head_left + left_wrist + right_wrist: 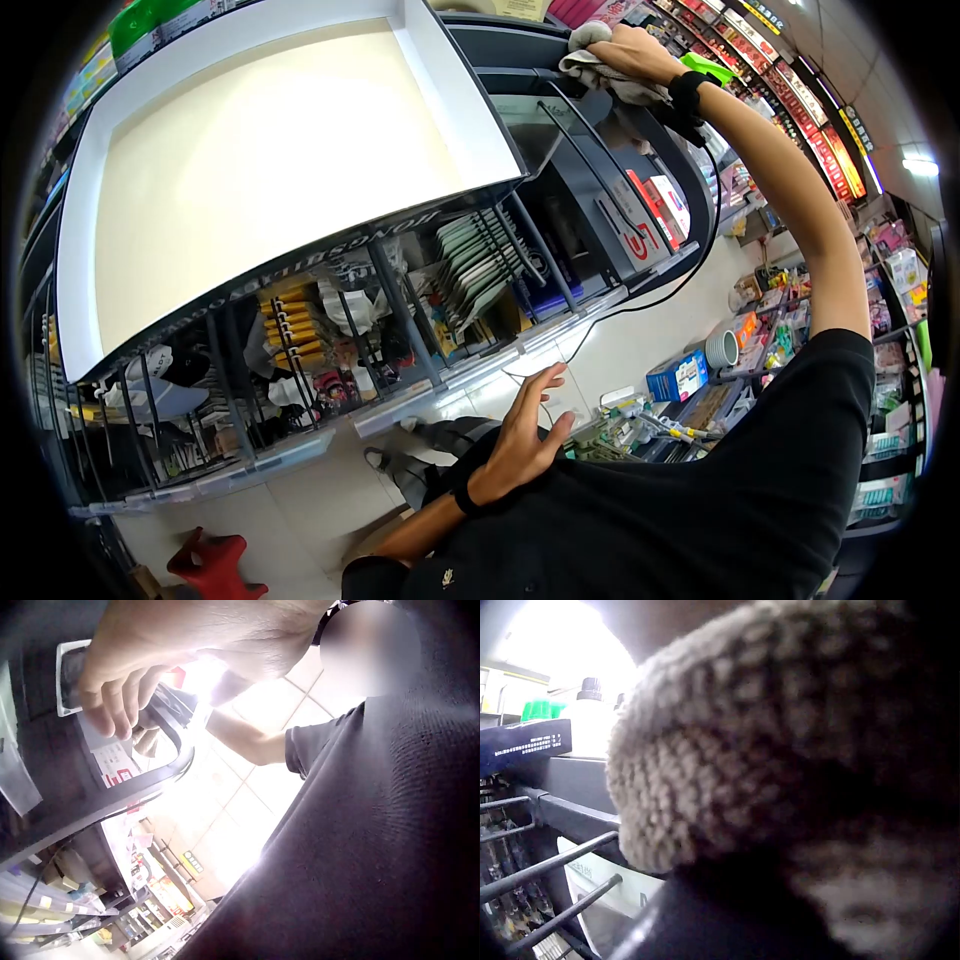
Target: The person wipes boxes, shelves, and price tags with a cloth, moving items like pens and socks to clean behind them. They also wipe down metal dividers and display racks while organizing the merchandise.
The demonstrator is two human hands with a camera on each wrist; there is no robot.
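Reaching up in the head view, the right hand point(632, 48) is gripping a knitted cloth point(598, 68) atop the display rack point(592, 195); the left hand point(522, 432) is hanging relaxed. Left wrist view: its fingers point(112, 705) are holding nothing. Right wrist view: the cloth is sitting bunched; flattening it should wipe better.

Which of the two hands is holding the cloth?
The right hand, raised onto the display rack, grips the cloth; the left hand is open, lower down.
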